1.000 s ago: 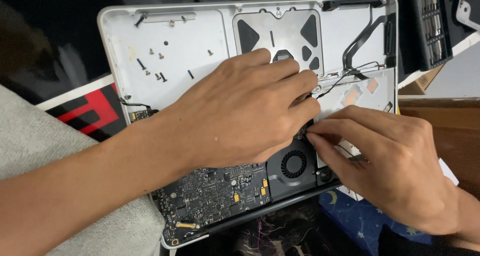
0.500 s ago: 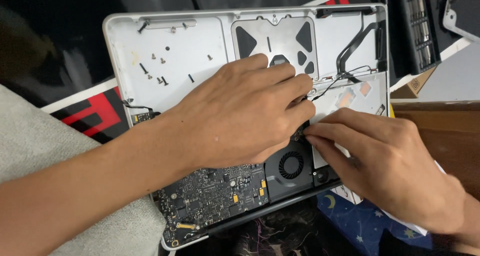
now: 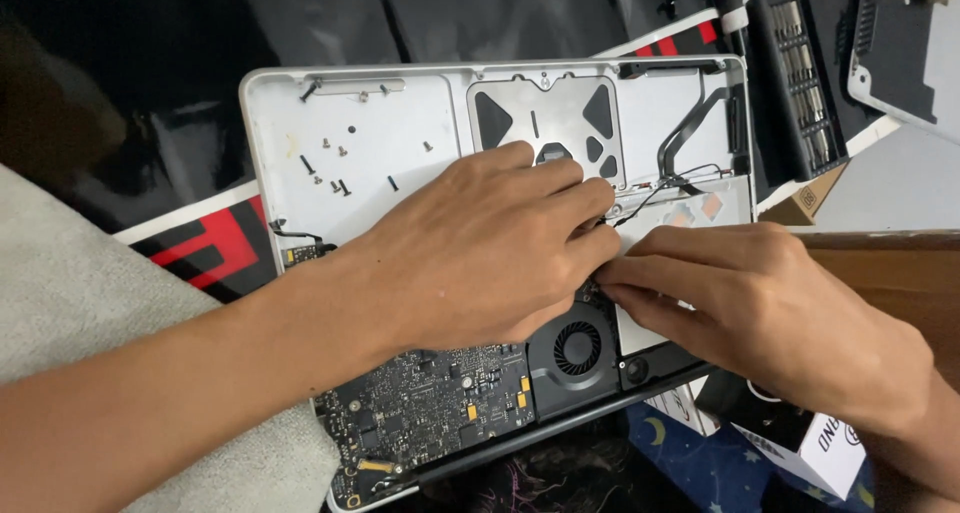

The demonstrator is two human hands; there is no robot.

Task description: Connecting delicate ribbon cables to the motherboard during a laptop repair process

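Fingertips of both hands met over one spot just above the round black fan (image 3: 577, 348), at the middle of the opened laptop shell (image 3: 400, 133); left hand (image 3: 480, 253) laid palm-down across the board, fingers pressed together and curled at the tips, bearing on something hidden beneath them; right hand (image 3: 770, 313) reaching in from 3 o'clock, fingers pressed together with thumb and forefinger pinching at a small part too covered to tell; thin black wires (image 3: 660, 188) running out from that spot toward 1 o'clock, joining a flat black cable (image 3: 690, 133) that curves up to the shell's far corner. Dark green circuit board (image 3: 430, 408) lying at 7 o'clock of the fan; grey trackpad plate (image 3: 545, 113) at 12 o'clock of the left hand; loose small screws (image 3: 340, 168) scattered on the bare metal at 10 o'clock. Screwdriver bit case (image 3: 800, 83) on the worktop at 2 o'clock, just beyond the shell; white box (image 3: 810, 453) at 5 o'clock under the right wrist; grey cloth (image 3: 90, 303) at 9 o'clock beneath the left forearm.
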